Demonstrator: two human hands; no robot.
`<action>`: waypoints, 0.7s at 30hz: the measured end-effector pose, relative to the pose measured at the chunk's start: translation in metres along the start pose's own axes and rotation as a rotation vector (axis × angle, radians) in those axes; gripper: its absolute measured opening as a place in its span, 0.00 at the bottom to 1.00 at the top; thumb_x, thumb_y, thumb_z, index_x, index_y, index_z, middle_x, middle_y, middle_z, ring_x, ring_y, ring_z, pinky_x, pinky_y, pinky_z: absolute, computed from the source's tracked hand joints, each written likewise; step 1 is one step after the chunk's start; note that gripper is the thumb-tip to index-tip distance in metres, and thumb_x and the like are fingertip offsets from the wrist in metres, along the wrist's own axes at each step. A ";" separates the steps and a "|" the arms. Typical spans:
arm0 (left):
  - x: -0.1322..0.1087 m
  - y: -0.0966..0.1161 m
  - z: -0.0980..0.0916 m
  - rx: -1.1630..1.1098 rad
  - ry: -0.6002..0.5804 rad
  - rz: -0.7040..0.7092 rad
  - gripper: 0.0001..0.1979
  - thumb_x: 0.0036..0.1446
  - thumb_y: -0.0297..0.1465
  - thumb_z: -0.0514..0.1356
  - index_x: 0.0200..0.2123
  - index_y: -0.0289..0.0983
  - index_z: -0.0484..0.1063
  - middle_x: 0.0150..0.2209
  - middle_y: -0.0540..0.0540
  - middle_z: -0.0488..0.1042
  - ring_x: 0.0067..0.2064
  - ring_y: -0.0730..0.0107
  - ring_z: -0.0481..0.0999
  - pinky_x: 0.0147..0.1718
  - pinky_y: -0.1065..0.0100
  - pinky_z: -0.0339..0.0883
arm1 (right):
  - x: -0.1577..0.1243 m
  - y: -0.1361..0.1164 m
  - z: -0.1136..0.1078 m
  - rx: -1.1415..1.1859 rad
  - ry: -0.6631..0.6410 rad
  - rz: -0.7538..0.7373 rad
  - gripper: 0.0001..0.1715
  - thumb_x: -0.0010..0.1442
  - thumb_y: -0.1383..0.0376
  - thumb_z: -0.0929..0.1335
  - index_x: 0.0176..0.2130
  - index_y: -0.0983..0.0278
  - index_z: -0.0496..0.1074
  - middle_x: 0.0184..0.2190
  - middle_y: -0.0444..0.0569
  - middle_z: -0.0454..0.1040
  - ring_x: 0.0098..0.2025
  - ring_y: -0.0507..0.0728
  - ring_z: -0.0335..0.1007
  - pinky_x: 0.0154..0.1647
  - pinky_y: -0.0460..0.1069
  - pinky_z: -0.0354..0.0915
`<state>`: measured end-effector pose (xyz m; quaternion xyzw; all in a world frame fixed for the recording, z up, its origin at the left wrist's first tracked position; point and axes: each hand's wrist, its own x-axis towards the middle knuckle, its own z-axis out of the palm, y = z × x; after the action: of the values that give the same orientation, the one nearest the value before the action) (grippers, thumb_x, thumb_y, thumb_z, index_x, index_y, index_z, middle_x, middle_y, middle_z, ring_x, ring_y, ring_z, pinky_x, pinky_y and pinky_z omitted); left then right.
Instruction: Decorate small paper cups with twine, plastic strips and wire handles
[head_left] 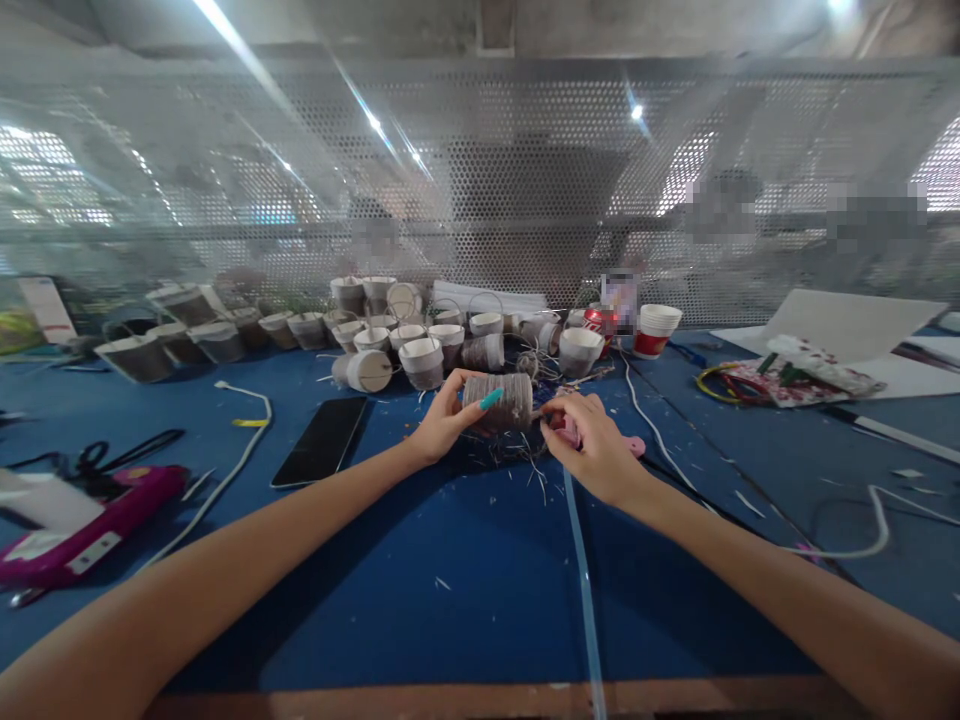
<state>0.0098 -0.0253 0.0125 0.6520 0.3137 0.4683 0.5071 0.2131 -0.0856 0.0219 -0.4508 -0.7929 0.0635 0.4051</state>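
Note:
A cup wrapped in grey-brown twine [504, 400] lies sideways above the blue table. My left hand [442, 420] is closed around it, thumb on the near side with a turquoise nail. At the cup's right end, my right hand [592, 445] has its fingertips pinched together, close to a short strand. A pink tool [635, 446] shows between and behind those fingers; its kind is mostly hidden. Loose twine scraps [532, 462] lie beneath the cup. From below the right hand, a translucent bluish strip [583, 580] runs to the table's front edge.
Behind stand several twine-wrapped cups [421, 360], some with handles. A black phone [321, 442] and white cable [247, 445] lie left, near a magenta power strip [97, 530]. Rightward are stacked paper cups [657, 330], a red can [600, 325] and a yellow coil [716, 385]. A perforated panel [525, 180] rises behind.

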 end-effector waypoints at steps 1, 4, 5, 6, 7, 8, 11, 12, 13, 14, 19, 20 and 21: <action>0.000 0.000 0.000 0.001 -0.002 -0.002 0.22 0.47 0.39 0.61 0.42 0.38 0.58 0.33 0.50 0.69 0.25 0.72 0.73 0.21 0.69 0.71 | 0.000 -0.001 -0.001 0.010 -0.007 0.013 0.07 0.56 0.66 0.61 0.34 0.63 0.66 0.30 0.50 0.67 0.36 0.58 0.59 0.41 0.55 0.56; 0.001 -0.001 0.000 0.005 -0.006 0.003 0.21 0.48 0.39 0.61 0.42 0.38 0.58 0.31 0.51 0.69 0.24 0.72 0.73 0.20 0.69 0.70 | 0.000 -0.002 -0.005 0.065 -0.028 0.072 0.07 0.56 0.66 0.60 0.31 0.63 0.67 0.32 0.50 0.65 0.39 0.58 0.57 0.43 0.55 0.55; 0.001 -0.002 -0.001 0.008 -0.008 0.006 0.21 0.48 0.39 0.61 0.42 0.38 0.58 0.30 0.52 0.69 0.23 0.73 0.73 0.20 0.70 0.70 | 0.000 -0.001 -0.005 0.093 -0.040 0.098 0.07 0.55 0.66 0.60 0.30 0.63 0.67 0.34 0.50 0.64 0.40 0.58 0.57 0.44 0.56 0.54; 0.001 -0.002 -0.001 0.012 -0.008 0.008 0.21 0.48 0.39 0.61 0.42 0.38 0.58 0.29 0.52 0.69 0.23 0.73 0.72 0.20 0.70 0.70 | 0.000 0.002 -0.005 0.128 -0.055 0.113 0.08 0.55 0.67 0.60 0.29 0.63 0.68 0.35 0.50 0.64 0.42 0.58 0.56 0.45 0.56 0.53; 0.002 -0.002 -0.002 0.015 -0.007 0.010 0.21 0.48 0.39 0.61 0.42 0.37 0.58 0.28 0.52 0.69 0.23 0.73 0.72 0.19 0.70 0.69 | 0.000 0.005 -0.004 0.175 -0.072 0.117 0.10 0.55 0.67 0.59 0.27 0.63 0.68 0.36 0.50 0.64 0.42 0.58 0.56 0.46 0.57 0.52; 0.002 -0.003 -0.002 0.019 -0.005 0.012 0.22 0.48 0.39 0.61 0.42 0.37 0.58 0.27 0.53 0.69 0.22 0.74 0.72 0.20 0.71 0.69 | 0.001 0.009 -0.004 0.237 -0.082 0.114 0.12 0.54 0.67 0.59 0.24 0.63 0.67 0.36 0.50 0.64 0.42 0.58 0.57 0.47 0.57 0.52; 0.003 -0.004 -0.003 0.029 0.001 0.011 0.23 0.47 0.39 0.61 0.43 0.38 0.57 0.27 0.53 0.69 0.23 0.73 0.72 0.19 0.71 0.69 | 0.006 0.020 -0.002 0.504 -0.147 0.093 0.18 0.54 0.61 0.59 0.17 0.63 0.62 0.30 0.50 0.65 0.35 0.57 0.60 0.40 0.55 0.56; 0.003 -0.004 -0.004 0.032 0.003 0.009 0.23 0.47 0.39 0.61 0.43 0.38 0.57 0.27 0.53 0.69 0.23 0.73 0.72 0.20 0.71 0.69 | 0.008 0.022 -0.003 0.600 -0.206 0.092 0.19 0.54 0.58 0.60 0.16 0.63 0.60 0.27 0.50 0.65 0.32 0.56 0.61 0.36 0.54 0.57; 0.004 -0.005 -0.004 0.034 0.006 0.008 0.23 0.47 0.39 0.61 0.43 0.38 0.57 0.27 0.53 0.69 0.23 0.73 0.72 0.20 0.71 0.68 | 0.009 0.022 -0.003 0.688 -0.266 0.097 0.20 0.54 0.57 0.59 0.16 0.63 0.59 0.25 0.50 0.65 0.30 0.56 0.62 0.33 0.53 0.57; 0.004 -0.005 -0.004 0.036 0.007 0.009 0.23 0.47 0.39 0.61 0.43 0.38 0.57 0.27 0.53 0.69 0.23 0.73 0.72 0.20 0.71 0.68 | 0.009 0.021 -0.005 0.767 -0.307 0.119 0.21 0.56 0.56 0.59 0.16 0.62 0.58 0.24 0.50 0.66 0.28 0.55 0.62 0.30 0.52 0.57; 0.003 -0.006 -0.004 0.032 0.013 0.021 0.23 0.47 0.38 0.62 0.44 0.38 0.57 0.29 0.52 0.68 0.25 0.74 0.71 0.22 0.71 0.70 | 0.006 0.009 -0.011 0.903 -0.386 0.326 0.22 0.59 0.56 0.60 0.18 0.63 0.58 0.15 0.42 0.60 0.16 0.47 0.50 0.19 0.47 0.48; 0.003 -0.006 -0.004 0.031 0.012 0.022 0.23 0.47 0.38 0.62 0.44 0.39 0.57 0.29 0.52 0.68 0.25 0.74 0.71 0.22 0.71 0.70 | 0.006 0.007 -0.012 0.907 -0.397 0.355 0.22 0.58 0.58 0.61 0.17 0.63 0.58 0.13 0.40 0.58 0.15 0.46 0.47 0.18 0.46 0.45; 0.003 -0.006 -0.004 0.030 0.011 0.026 0.23 0.48 0.38 0.62 0.44 0.39 0.57 0.29 0.52 0.68 0.25 0.74 0.71 0.22 0.71 0.70 | 0.006 0.006 -0.013 0.923 -0.407 0.378 0.22 0.58 0.59 0.62 0.17 0.64 0.57 0.12 0.39 0.56 0.14 0.45 0.44 0.18 0.46 0.43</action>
<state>0.0079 -0.0192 0.0076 0.6613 0.3148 0.4736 0.4892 0.2245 -0.0816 0.0313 -0.3397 -0.6499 0.5632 0.3808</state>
